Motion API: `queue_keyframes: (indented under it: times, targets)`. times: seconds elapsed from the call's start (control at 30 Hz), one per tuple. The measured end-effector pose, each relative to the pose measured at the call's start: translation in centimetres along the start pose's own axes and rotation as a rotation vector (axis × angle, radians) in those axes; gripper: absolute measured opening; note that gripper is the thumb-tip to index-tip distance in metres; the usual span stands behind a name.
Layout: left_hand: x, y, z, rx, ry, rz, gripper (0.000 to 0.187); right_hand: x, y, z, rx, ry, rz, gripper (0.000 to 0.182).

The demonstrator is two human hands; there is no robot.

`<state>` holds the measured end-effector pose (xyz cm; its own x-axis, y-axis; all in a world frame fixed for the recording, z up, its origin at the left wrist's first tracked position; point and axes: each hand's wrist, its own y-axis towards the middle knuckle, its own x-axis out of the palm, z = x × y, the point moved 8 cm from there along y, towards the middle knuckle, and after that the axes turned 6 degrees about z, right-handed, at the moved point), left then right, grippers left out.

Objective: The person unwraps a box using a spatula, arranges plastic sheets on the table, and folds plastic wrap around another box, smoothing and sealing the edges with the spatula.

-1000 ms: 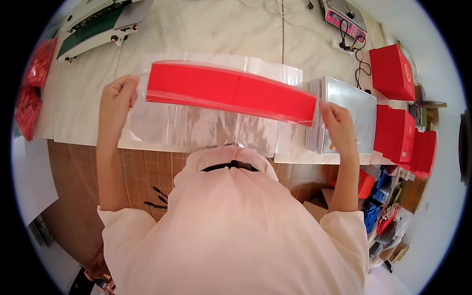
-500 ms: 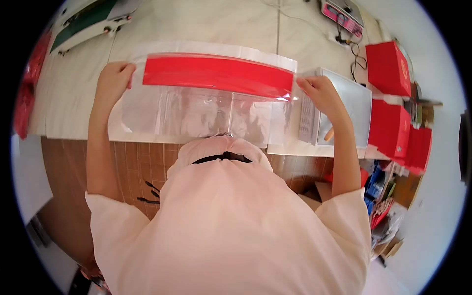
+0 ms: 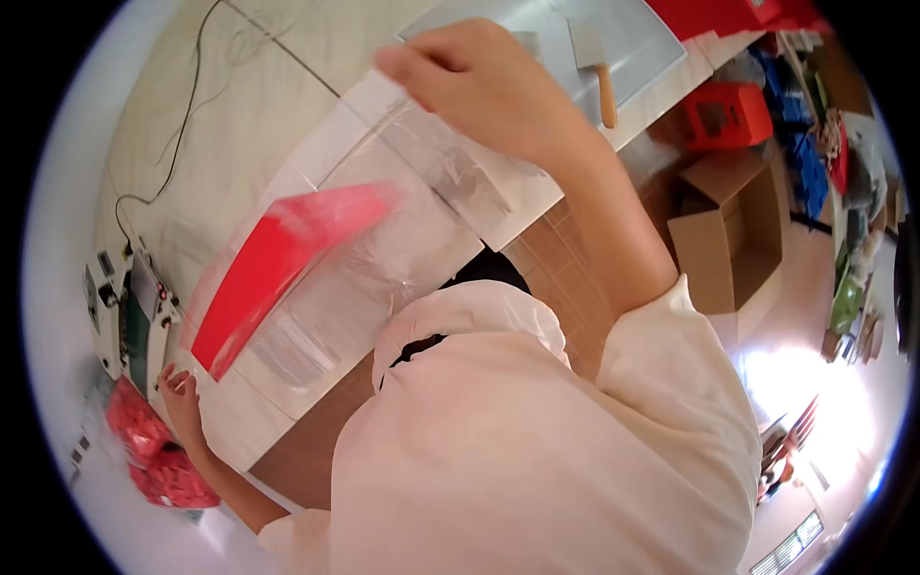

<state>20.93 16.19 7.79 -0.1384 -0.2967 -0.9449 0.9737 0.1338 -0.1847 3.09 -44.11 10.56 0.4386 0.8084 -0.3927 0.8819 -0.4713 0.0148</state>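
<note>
A large clear plastic sheet (image 3: 369, 244), perhaps a bag, lies across the light table. A red strip (image 3: 254, 287) lies in or under the plastic, its right end smeared by motion. My right hand (image 3: 470, 81) is closed in a pinch at the far right edge of the plastic. Near the strip's left end is my left hand (image 3: 180, 391), fingers apart and nothing visible in them. Whether it touches the plastic's edge cannot be made out.
A cleaver (image 3: 606, 94) with a wooden handle lies on a shiny grey panel (image 3: 637, 43). A machine (image 3: 129, 307) with a cable stands on the left, above red plastic-wrapped bundles (image 3: 158, 450). An open cardboard box (image 3: 724, 235) and a red plastic stool (image 3: 725, 115) are at right.
The view has swung to the right. My right hand has moved outward with the plastic's edge, and the plastic stretches wider. My left hand's fingers have gone from closed to apart.
</note>
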Motion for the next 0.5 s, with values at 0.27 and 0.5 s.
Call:
queue_keyframes:
  times: [0.27, 0.5]
  targets:
    - [-2.2, -0.2, 2.6, 0.052, 0.206, -0.089, 0.032, -4.4, -10.0, 15.4, 0.482, 0.101, 0.072, 0.038]
    - [-2.5, -6.5, 22.3, 0.589, 0.089, 0.165, 0.025, -7.8, -10.2, 17.2, 0.405, -0.214, 0.385, 0.022]
